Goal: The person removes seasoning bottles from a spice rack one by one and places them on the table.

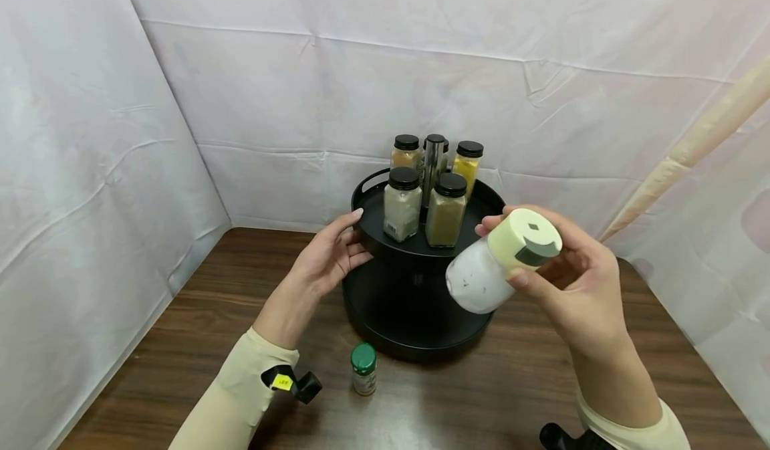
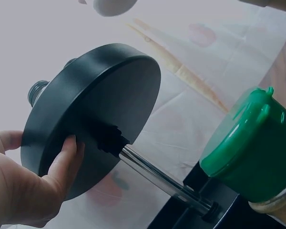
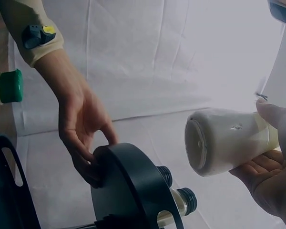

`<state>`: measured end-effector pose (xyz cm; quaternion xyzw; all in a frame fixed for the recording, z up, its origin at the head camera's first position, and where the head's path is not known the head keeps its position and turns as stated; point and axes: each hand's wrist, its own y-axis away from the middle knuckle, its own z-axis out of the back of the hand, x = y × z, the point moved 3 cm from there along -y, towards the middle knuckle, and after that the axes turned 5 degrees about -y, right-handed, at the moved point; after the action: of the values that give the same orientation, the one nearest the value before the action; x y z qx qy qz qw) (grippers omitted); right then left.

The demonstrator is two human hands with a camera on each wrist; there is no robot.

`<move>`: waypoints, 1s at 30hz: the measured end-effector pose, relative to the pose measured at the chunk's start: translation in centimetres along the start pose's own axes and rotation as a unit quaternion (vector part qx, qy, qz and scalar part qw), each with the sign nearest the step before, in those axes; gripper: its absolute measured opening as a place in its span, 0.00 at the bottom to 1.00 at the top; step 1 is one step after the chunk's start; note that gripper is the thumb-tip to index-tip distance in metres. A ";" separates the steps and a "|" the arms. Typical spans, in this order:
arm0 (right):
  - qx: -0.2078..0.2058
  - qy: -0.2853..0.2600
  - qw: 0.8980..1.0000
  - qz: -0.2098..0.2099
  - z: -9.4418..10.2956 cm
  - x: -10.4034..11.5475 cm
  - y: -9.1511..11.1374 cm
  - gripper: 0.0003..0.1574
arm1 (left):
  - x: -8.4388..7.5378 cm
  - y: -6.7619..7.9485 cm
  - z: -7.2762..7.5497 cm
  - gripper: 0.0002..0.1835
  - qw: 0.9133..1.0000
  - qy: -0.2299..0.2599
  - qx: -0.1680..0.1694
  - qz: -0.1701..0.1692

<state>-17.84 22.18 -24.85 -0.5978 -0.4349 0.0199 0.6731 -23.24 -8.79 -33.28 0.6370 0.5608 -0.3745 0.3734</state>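
My right hand (image 1: 583, 276) grips a white-filled shaker jar (image 1: 481, 277) by its pale yellow-green cap, tilted in the air over the right side of a black two-tier rack. The right wrist view shows the jar's round base (image 3: 196, 144) facing left. My left hand (image 1: 327, 256) holds the rim of the rack's upper tray (image 1: 374, 226) at its left side, thumb at the top edge and fingers underneath. Several square spice jars with black lids stand on that tray, among them a pale one (image 1: 402, 212) and a brown-green one (image 1: 446, 217), around the metal post (image 1: 433, 162).
The lower tray (image 1: 415, 353) bears nothing that I can see. A small green-capped bottle (image 1: 363, 370) stands on the wooden table (image 1: 469, 403) in front of the rack. White cloth (image 1: 337, 89) hangs behind and at both sides. A cloth-covered pole (image 1: 680, 159) leans at the right.
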 end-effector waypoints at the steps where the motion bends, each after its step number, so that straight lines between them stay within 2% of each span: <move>1: 0.004 -0.001 1.000 -0.001 0.0 0.0 0.2 0.33 | 0.0 0.0 0.0 0.18 1.000 0.000 0.000 0.000; 21: 0.094 0.022 0.994 -0.053 -0.7 -1.1 2.7 0.38 | 0.1 0.0 0.0 0.17 1.000 0.010 0.000 0.002; 30: 0.109 0.035 0.990 -0.084 -1.6 -1.7 3.4 0.41 | 0.0 0.1 -0.1 0.17 1.000 0.011 0.003 0.002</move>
<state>-16.27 20.93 -28.45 -0.4823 -0.4549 -0.0108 0.7485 -23.15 -8.72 -33.25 0.6429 0.5628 -0.3686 0.3663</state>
